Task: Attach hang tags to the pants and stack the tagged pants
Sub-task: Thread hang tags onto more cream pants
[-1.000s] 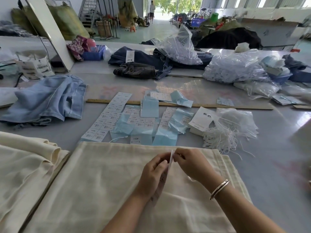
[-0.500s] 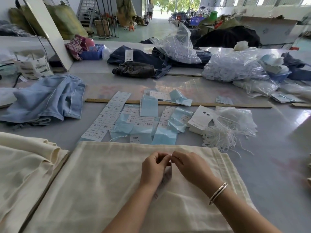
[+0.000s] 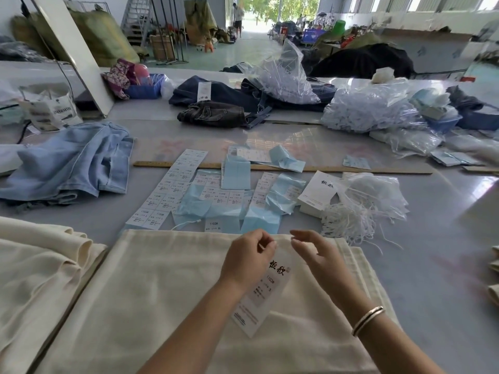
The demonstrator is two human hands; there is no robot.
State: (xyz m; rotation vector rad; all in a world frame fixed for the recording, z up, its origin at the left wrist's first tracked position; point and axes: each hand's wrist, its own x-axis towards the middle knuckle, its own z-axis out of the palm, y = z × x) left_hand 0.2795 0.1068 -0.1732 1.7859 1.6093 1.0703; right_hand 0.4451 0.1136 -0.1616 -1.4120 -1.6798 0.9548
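A folded pair of cream pants [image 3: 162, 292] lies flat in front of me on the grey table. A white hang tag [image 3: 263, 295] with black printed characters and a size sticker rests on the pants near the waistband. My left hand [image 3: 247, 256] pinches the tag's top end with curled fingers; the tag's top is hidden behind the hand. Just to its right, my right hand [image 3: 314, 252] hovers with relaxed, spread fingers and holds nothing that I can see. More cream pants [image 3: 40, 265] are piled at the left.
Sticker sheets [image 3: 167, 190] and blue backing papers [image 3: 235, 171] lie beyond the pants. A stack of blank tags [image 3: 316, 195] and a heap of white strings [image 3: 359, 211] sit to the right. A wooden ruler [image 3: 351, 168], light blue jeans [image 3: 67, 163], dark jeans [image 3: 216, 114] and plastic bags [image 3: 372, 112] lie farther back.
Both hands were pinched together at the tag's top. Now the right hand has let go and drawn slightly right, and the tag lies face up under the left hand.
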